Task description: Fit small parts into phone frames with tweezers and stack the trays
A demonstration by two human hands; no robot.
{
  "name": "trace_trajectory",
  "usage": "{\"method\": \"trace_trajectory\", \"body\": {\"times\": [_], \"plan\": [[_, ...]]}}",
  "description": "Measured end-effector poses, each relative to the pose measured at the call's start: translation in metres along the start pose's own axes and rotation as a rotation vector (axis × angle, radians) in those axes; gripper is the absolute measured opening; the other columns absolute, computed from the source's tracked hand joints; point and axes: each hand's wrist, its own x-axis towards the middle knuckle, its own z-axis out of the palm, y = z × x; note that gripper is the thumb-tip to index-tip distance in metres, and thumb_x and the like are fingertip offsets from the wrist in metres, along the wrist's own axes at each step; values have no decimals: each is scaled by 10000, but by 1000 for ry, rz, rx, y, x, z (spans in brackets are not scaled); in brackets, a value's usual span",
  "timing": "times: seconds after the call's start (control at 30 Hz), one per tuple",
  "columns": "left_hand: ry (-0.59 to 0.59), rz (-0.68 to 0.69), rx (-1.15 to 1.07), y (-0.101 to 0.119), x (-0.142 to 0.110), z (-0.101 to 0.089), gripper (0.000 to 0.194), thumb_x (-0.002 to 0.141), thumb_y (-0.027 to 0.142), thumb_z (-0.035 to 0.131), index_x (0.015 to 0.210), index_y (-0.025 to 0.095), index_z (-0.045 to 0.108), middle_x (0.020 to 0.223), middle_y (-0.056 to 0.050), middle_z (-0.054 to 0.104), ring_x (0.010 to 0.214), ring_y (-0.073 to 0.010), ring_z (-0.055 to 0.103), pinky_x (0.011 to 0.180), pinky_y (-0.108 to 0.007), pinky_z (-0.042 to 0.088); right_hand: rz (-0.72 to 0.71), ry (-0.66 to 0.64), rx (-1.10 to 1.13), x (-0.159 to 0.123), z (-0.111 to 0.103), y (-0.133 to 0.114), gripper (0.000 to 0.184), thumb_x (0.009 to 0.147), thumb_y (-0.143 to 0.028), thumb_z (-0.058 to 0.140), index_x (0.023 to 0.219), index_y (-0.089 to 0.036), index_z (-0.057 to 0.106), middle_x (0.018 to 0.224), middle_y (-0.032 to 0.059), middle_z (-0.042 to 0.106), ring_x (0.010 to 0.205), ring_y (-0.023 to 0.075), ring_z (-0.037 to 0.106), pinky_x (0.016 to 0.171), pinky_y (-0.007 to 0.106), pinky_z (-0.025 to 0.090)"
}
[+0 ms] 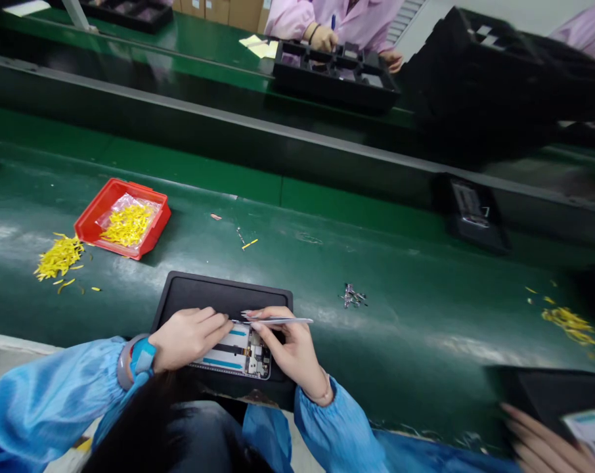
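Observation:
An open smartphone housing lies on a black rubber work mat, showing blue-striped white strips and a small circuit board at its right end. My left hand presses on the housing's upper left side, fingers curled over it. My right hand grips fine steel tweezers, which lie across the top of the housing with their tips near my left fingertips. The tweezer tips are partly hidden by my fingers.
A red tray of yellow strips stands on the green conveyor belt, with loose strips beside it. Small metal parts lie right of the mat. A co-worker's hand enters at lower right; another person in pink works beyond a black tray.

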Motion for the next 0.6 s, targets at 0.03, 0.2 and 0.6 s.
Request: {"method": "trace_trajectory", "body": {"times": [0.03,0.2,0.6], "plan": [[17,3,-5,0,0,0,257,961,72,301,1029,96,547,899,-52,669,748,-147,602,591,-246,481,-6,2,1,0,0,0,36,862,-192,607,882,-215,627,844,57,723,809,199,724,679,256,610],[54,25,-15,-1,2,-1,302,977,78,253,1037,90,549,884,-49,676,752,-142,607,570,-240,474,-29,1,-7,0,-1,0,54,857,-175,607,891,-213,624,847,64,720,816,207,722,676,275,611],[-18,51,31,0,0,-1,242,949,67,359,1080,87,561,909,-54,669,795,-145,591,590,-240,457,-137,-79,-131,1,-1,2,121,861,-112,568,906,-212,619,879,70,728,822,193,699,729,299,575]]}}
